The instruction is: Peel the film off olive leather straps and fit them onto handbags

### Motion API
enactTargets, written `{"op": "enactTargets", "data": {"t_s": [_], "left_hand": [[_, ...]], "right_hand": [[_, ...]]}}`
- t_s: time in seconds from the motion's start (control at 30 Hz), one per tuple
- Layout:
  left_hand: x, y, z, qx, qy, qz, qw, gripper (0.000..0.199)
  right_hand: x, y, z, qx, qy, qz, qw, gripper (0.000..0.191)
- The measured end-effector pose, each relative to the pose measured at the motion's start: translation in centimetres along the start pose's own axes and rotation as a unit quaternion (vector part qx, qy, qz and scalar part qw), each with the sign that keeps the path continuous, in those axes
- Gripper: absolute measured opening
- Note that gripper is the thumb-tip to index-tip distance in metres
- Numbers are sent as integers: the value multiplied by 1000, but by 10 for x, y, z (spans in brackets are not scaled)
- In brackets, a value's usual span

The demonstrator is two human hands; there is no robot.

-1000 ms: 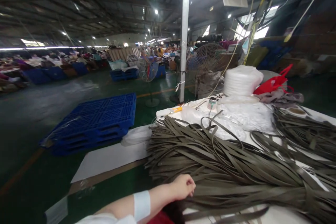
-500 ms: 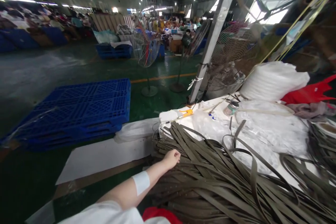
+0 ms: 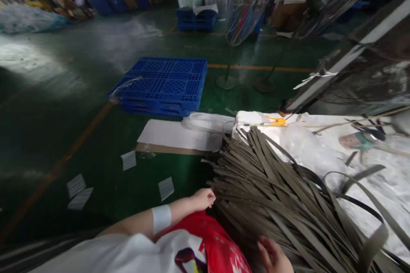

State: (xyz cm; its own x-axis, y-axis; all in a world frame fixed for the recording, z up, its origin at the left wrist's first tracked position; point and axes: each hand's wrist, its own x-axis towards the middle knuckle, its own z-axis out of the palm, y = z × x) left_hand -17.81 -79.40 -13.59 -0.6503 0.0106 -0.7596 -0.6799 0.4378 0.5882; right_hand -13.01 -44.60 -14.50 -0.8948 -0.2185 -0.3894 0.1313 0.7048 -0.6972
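A large heap of dark olive-brown flat strips (image 3: 265,187) spreads over the white table, many of their ends fanned toward me. My left hand (image 3: 203,198) is beside these ends, fingers curled closed; anything within them is too small or hidden to make out. A pale patch (image 3: 161,218) is stuck on that forearm. Low in the view, my right hand (image 3: 274,257) is over the near side of the heap, with bent fingers slightly apart and nothing visible in them. Red cloth (image 3: 221,239) covers my lap.
Clear plastic bags (image 3: 297,145), an orange-handled tool (image 3: 276,121) and a jar (image 3: 355,140) lie on the table. A slanted metal post (image 3: 346,59) rises at its far edge. Blue pallets (image 3: 166,81) and white sheeting (image 3: 179,134) are on the floor; standing fans and people are beyond.
The view has swung left and down. My left hand has drawn back from over the strips to their ends, and my right hand has come into view at the bottom.
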Motion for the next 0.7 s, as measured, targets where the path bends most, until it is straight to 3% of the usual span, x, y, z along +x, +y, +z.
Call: {"op": "enactTargets", "data": {"t_s": [0.17, 0.37, 0.5, 0.7], "left_hand": [[-21, -57, -24, -54, 35, -36, 997, 27], [-11, -87, -74, -84, 34, -48, 995, 29], [12, -99, -130, -79, 1, -46, 996, 26], [54, -126, -250, -58, -9, -57, 997, 22]], "right_hand": [[29, -45, 5, -40, -54, -27, 997, 38], [67, -119, 27, -83, -101, -61, 990, 33], [102, -179, 67, -113, -136, -11, 984, 34], [167, -293, 140, -132, -204, 2, 970, 31]]}}
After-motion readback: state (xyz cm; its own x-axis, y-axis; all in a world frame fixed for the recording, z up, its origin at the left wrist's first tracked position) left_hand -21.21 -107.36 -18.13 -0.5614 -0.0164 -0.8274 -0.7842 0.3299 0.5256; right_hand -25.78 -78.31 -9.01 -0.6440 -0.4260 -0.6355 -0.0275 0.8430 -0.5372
